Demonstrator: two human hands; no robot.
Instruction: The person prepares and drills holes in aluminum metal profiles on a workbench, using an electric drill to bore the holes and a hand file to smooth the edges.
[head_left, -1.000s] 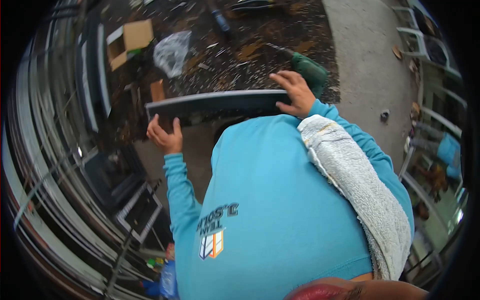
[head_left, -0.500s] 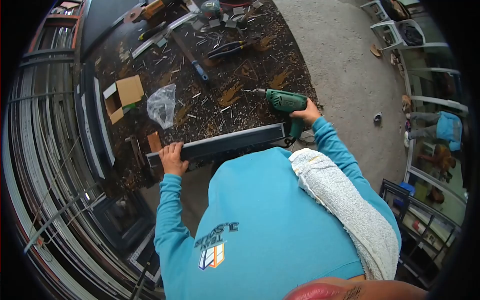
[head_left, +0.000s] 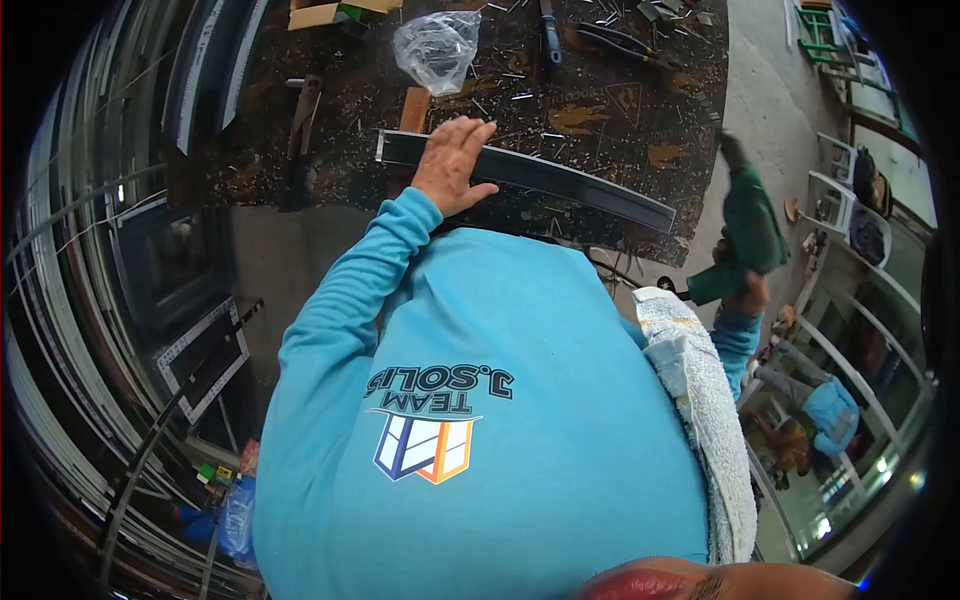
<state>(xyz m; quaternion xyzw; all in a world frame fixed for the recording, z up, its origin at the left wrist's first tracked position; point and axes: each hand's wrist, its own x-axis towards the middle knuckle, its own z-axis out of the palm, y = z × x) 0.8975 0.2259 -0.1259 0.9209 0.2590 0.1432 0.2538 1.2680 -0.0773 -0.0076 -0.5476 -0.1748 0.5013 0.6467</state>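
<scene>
My left hand (head_left: 453,168) lies over the left part of a long dark metal profile (head_left: 570,188), its fingers stretched out across the top. The profile runs along the table's near edge. Off the table's right side, my right hand (head_left: 748,290) is wrapped round the handle of a green power drill (head_left: 753,222), blurred by motion, its chuck toward the top of the view. A reddish-brown block (head_left: 415,108) touches the far side of the profile, just beyond my left hand.
On the dark table (head_left: 350,150) lie a clear plastic bag (head_left: 437,50), pliers (head_left: 618,42), a blue-handled tool (head_left: 550,35), a hammer-like tool (head_left: 303,125), a cardboard box (head_left: 315,14) and metal scraps. Long profiles are racked at left. A person in blue (head_left: 830,410) is far right.
The drill has swung from over the table to beyond its right edge, chuck now upward. The view has shifted, and my left hand's fingers are straighter on the profile.
</scene>
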